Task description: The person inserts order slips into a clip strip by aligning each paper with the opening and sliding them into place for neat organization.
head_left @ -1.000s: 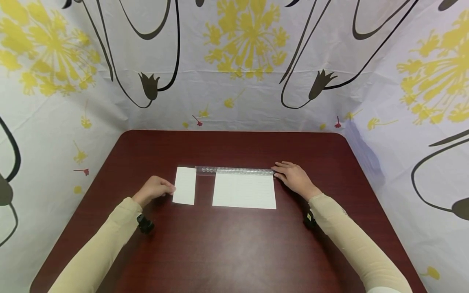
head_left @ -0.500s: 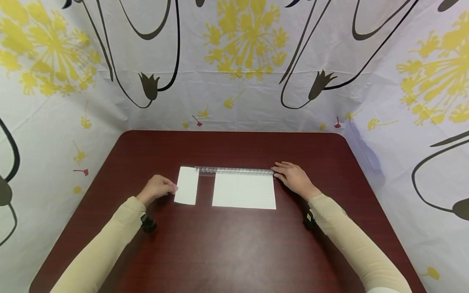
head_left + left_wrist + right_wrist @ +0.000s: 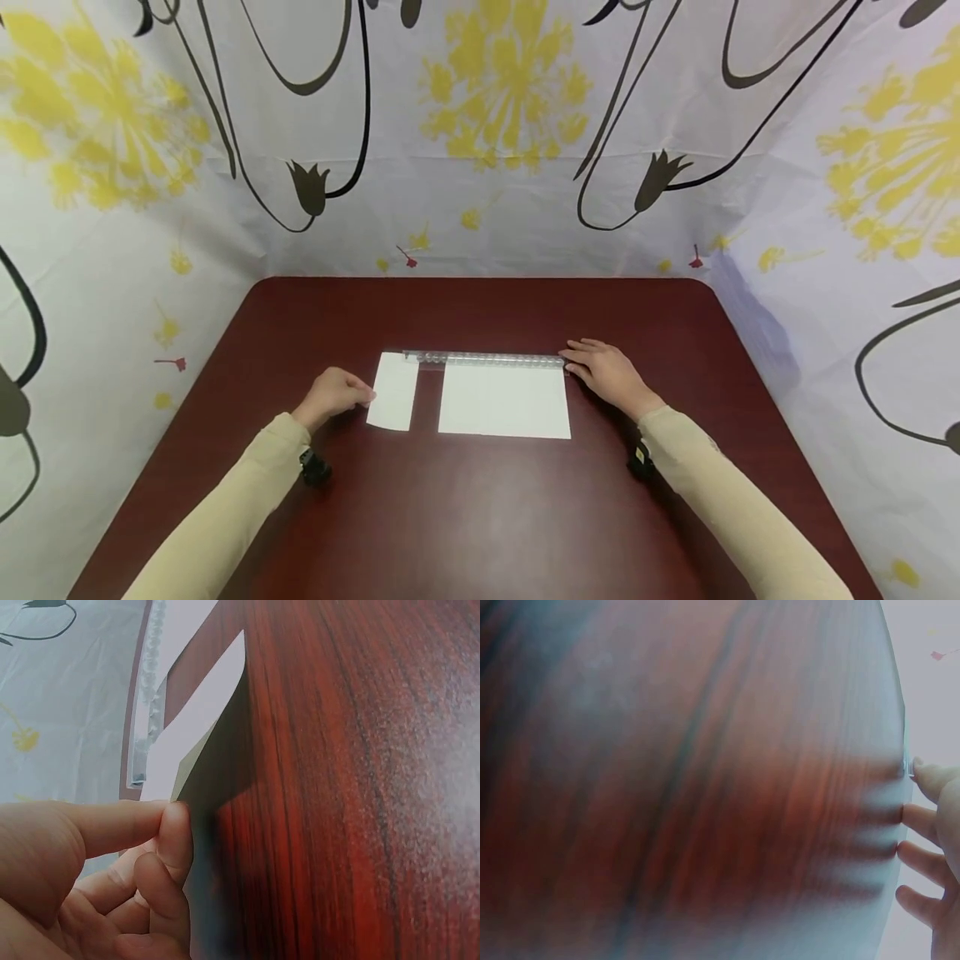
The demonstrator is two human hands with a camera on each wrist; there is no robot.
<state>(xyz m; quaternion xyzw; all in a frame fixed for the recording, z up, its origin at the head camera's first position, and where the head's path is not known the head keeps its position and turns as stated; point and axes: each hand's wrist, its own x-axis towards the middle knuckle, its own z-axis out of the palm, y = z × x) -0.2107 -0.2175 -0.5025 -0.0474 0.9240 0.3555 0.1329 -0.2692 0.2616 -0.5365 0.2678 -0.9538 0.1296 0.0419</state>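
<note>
My left hand [image 3: 333,397] pinches the left edge of a small white paper slip [image 3: 393,393] between thumb and forefinger. In the left wrist view the slip [image 3: 196,724] is tilted up with a shadow under it. Its top right corner overlaps the left end of a clear plastic strip [image 3: 495,360] with a row of ring-like shapes along it. Under that strip's right part lies a larger white paper sheet [image 3: 504,402]. My right hand [image 3: 609,377] rests at the strip's right end, fingers spread; in the right wrist view its thumb [image 3: 930,778] is at the end.
All of this lies on a dark red wood-grain table [image 3: 480,517] with rounded far corners. A white cloth [image 3: 390,183] with yellow flowers and dark stems hangs behind and at both sides. A small black device [image 3: 315,467] sits at my left wrist.
My left hand has moved the slip a little to the right, closer to the sheet and over the strip's left end. My right hand stays in place. The head view has tilted slightly.
</note>
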